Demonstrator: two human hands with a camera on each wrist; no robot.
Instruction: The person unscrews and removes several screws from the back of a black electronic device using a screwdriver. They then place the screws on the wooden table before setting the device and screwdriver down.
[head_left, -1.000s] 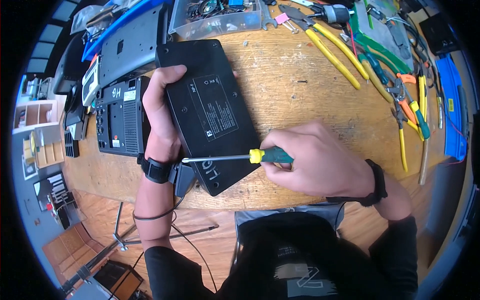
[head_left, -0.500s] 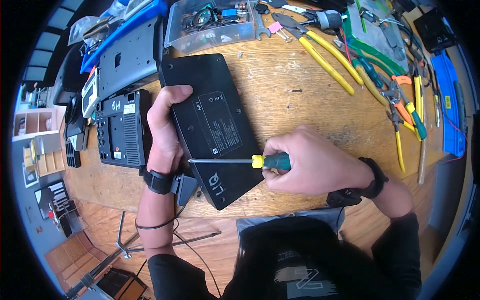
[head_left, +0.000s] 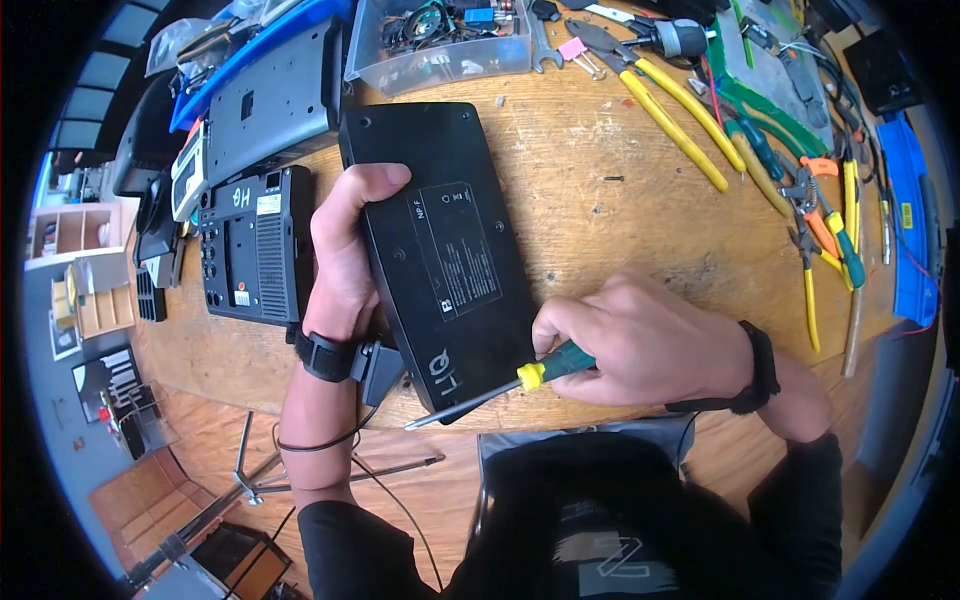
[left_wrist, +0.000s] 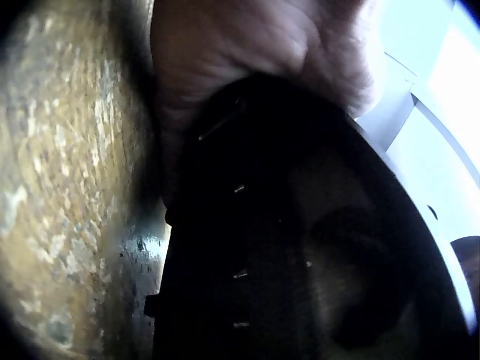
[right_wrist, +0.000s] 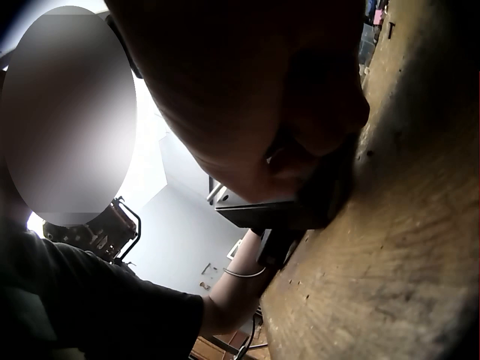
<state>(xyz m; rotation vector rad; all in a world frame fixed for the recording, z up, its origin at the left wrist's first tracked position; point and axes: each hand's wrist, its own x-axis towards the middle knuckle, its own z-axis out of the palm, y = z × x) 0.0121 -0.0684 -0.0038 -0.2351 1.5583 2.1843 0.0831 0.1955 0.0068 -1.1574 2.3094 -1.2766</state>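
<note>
In the head view my left hand (head_left: 340, 225) grips a flat black electronic device (head_left: 415, 270) by its left side, with the thumb over the face. That face bears a printed NP-F label, "HQ" in silver marker and corner screw holes. The left wrist view shows the palm against the dark slotted side of the device (left_wrist: 240, 232). My right hand (head_left: 640, 345) holds a screwdriver (head_left: 470, 402) by its green and yellow handle, fingers curled round it. The shaft slants across the device's near end, its tip beyond the near left corner. In the right wrist view the right hand (right_wrist: 247, 112) is mostly in shadow.
A second black device (head_left: 258, 245) marked HQ lies to the left, below a larger black panel (head_left: 270, 95). A clear parts bin (head_left: 445, 70) stands at the back. Long yellow-handled cutters (head_left: 680, 120), several pliers and a small loose screw (head_left: 613, 179) lie on the wooden table (head_left: 590, 235).
The screwdriver has swung from level across the device to a slant, its tip now lower, past the near end. My left hand keeps its hold on the device.
</note>
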